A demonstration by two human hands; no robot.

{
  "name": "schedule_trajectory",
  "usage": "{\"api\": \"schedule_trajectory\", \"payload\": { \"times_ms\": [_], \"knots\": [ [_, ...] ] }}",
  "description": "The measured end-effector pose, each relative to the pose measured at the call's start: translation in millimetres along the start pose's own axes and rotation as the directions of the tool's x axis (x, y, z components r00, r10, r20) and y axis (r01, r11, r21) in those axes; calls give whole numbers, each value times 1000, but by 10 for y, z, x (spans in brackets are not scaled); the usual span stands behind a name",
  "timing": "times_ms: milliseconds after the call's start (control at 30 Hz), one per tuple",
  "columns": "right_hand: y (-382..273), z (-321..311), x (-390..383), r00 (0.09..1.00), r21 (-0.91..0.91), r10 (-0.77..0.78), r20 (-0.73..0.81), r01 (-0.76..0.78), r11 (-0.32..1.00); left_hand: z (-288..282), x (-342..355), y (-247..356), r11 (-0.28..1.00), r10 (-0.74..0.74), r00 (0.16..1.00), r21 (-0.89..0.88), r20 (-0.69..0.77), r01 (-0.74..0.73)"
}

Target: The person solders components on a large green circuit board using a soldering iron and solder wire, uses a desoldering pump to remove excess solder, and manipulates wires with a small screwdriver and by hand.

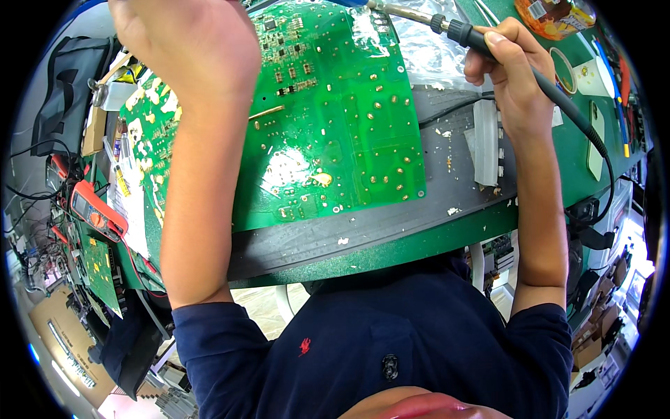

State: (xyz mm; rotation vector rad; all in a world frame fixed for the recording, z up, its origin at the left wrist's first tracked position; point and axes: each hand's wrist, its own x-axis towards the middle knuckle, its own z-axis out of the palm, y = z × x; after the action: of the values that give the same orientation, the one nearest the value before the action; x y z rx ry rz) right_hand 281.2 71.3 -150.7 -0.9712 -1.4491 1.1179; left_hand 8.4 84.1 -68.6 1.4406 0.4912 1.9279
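Note:
My right hand (520, 73) is closed round the black grip of a soldering iron (463, 33). The iron's metal shaft points left, toward a blue object (349, 2) cut off by the top edge. Its cable runs down along the right forearm. A large green circuit board (349, 140), with many solder joints and small parts showing, lies on a dark grey mat (447, 181). My left hand (199, 49) is raised over the board's far left part; its fingers are out of the picture, so whatever they hold is hidden.
Clear plastic wrap (429, 59) lies beyond the board's right side. A pale ribbed strip (485, 143) rests on the mat among crumbs. A red multimeter (98, 213) with leads is at the left. A jar (555, 15) and a pale flat rectangular object (595, 140) are at the right.

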Motion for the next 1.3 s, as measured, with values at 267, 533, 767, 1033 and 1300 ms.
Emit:
{"api": "schedule_trajectory", "payload": {
  "times_ms": [267, 533, 767, 1033, 1300],
  "knots": [
    [-26, 60, -4, 1000, 14, 3, -16, -3, 1000, -1, -38, -65, 998, 52, 998, -17, -42, -53],
    [-80, 131, -5, 999, 44, -7, -31, 9, 999, -278, 55, -171, 999, 31, 999, 32, -38, -30],
    [-73, 104, 6, 998, 18, -18, -58, 19, 1000, -263, -76, -249, 968, 79, 996, 242, -42, -66],
    [-114, 97, -4, 997, -6, -59, -56, 59, 998, -155, -156, -301, 915, -64, 997, 400, 31, 47],
    [-160, 111, -2, 996, -28, -54, -68, 52, 998, 33, -33, 1, 799, -320, 825, 335, -466, 499]
  ]
}}
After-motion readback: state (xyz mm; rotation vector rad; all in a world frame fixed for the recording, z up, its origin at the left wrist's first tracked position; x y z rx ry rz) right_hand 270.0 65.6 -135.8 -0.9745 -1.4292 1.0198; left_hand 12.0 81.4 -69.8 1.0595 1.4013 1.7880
